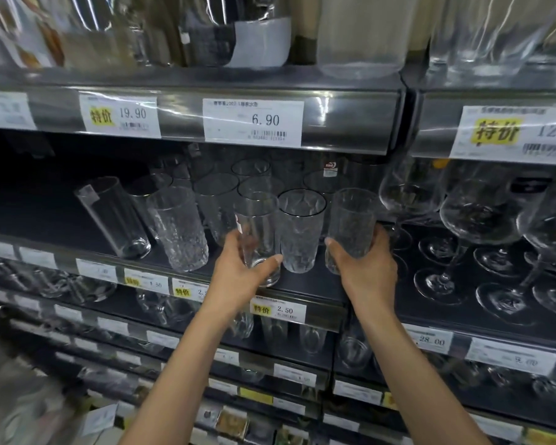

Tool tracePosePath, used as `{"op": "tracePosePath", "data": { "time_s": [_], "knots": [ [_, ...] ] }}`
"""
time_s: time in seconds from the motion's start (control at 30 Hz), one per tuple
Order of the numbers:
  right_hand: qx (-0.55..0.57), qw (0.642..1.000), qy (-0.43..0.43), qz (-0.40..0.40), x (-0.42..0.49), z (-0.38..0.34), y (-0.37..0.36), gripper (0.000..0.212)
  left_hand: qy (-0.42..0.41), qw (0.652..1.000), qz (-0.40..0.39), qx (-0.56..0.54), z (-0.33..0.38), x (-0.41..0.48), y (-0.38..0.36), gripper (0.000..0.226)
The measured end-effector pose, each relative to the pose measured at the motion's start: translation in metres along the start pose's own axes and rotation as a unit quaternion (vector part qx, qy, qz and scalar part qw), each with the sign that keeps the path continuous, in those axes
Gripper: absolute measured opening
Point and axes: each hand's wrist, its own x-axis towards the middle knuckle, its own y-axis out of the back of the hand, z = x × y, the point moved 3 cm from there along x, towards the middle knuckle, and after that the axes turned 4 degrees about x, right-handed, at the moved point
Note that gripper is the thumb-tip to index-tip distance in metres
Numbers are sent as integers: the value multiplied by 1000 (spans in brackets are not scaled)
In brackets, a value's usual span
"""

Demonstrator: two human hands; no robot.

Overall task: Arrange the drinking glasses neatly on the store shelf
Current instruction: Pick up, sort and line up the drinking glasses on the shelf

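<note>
Left hand [238,279] curled round smooth glass [259,224], right hand [368,271] round textured glass [353,220], both at near edge of shelf [310,285]. Probably slippery, fragile (thin walls); hold low around body, never by rim.

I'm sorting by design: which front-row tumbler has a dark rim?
The faceted tumbler standing between the left hand and right hand; its rim is black, the others' clear.

On the dark shelf [312,284] the dark-rimmed glass [299,232] stands near the front edge. Left of it stand a textured tumbler [178,229] and a smooth tumbler [114,216]; behind it, more tumblers [217,194]; to its right, stemmed wine glasses [482,220].
</note>
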Motion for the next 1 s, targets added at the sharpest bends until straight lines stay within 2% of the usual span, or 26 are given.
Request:
{"op": "tracePosePath", "data": {
  "time_s": [0.17, 0.3, 0.57, 0.83, 0.93, 1.0],
  "knots": [
    [11, 1000, 8, 15, 1, 2, -3, 68, -11, 999, -22, 31, 4, 5, 5, 56],
    [16, 1000, 14, 22, -6, 3, -2, 71, -13, 999, -10, 44, 2, 6, 9, 55],
    [42, 999, 25, 16, -25, 3, 5, 79, -29, 999, 0, 43, 4, -3, 15, 66],
    [71, 994, 83, -2, -56, -11, 24, 85, -56, 998, 19, 2, 22, -25, 29, 63],
    [100, 988, 120, -1, -66, -25, 34, 76, -85, 994, 55, -30, 30, -42, 40, 55],
    [176, 977, 120, -28, -73, -33, 37, 67, -94, 991, 68, -73, 30, -58, 46, 54]
  ]
}}
